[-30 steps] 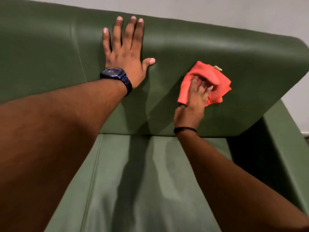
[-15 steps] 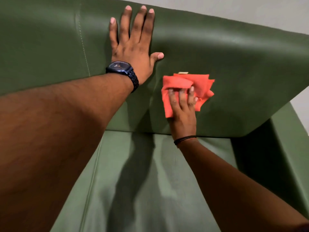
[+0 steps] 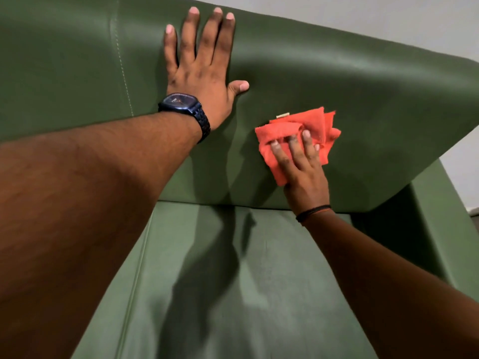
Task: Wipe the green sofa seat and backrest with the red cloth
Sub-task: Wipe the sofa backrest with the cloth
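Right hand [image 3: 302, 168] fingers pressing red cloth [image 3: 298, 141] against backrest [image 3: 363, 99]; left hand [image 3: 202, 73] flat, grip apart.

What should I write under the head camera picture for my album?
Right hand presses a red cloth on the green sofa backrest; left hand rests flat beside it.

Both arms stretched forward. Left hand [image 3: 204, 66] flat, fingers spread, thumb out sideways. Right hand [image 3: 300, 164] lower, palm down, fingers pressed forward, wrist bent slightly.
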Tool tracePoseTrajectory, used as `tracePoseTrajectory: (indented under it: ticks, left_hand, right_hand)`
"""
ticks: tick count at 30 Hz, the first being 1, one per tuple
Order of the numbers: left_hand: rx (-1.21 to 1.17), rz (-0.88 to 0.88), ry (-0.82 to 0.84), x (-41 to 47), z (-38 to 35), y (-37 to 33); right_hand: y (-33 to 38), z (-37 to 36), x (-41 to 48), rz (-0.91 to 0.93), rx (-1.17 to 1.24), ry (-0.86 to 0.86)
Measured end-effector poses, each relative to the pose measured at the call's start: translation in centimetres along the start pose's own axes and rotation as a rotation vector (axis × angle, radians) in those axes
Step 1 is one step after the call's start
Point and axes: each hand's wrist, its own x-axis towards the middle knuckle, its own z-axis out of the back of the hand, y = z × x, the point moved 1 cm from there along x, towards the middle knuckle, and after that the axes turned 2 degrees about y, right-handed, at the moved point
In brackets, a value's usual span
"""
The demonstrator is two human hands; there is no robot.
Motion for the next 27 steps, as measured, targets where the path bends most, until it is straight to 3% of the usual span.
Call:
tracePoseTrajectory:
  ticks: [5, 7, 11, 15, 19, 23, 27]
  left_hand:
    - [0.002, -0.001, 0.002, 0.1, 0.0, 0.1]
    - [0.0, -0.002, -0.005, 0.0, 0.0, 0.1]
    - [-0.007, 0.0, -0.002, -0.1, 0.0, 0.1]
    - [-0.008, 0.001, 0.0, -0.2, -0.1, 0.0]
    - [-0.01, -0.002, 0.004, -0.2, 0.0, 0.0]
    - [-0.001, 0.0, 0.007, -0.3, 0.0, -0.1]
    - [-0.008, 0.001, 0.001, -0.2, 0.0, -0.1]
  right_hand:
    - [1.0, -0.3, 2.8, -0.292, 0.039, -0.224]
    - [2.2, -0.8, 3.1, -0.277, 0.058, -0.201]
    - [0.6, 0.0, 1.4, -0.07, 0.008, -0.115]
    - [0.8, 0.2, 2.2, -0.215, 0.037, -0.173]
    - [1.5, -0.3, 1.8, -0.158, 0.042, -0.141]
    - [0.0, 0.5, 2.0, -0.316, 0.045, -0.186]
    - [-0.2, 0.1, 0.3, 0.018, -0.065, 0.004]
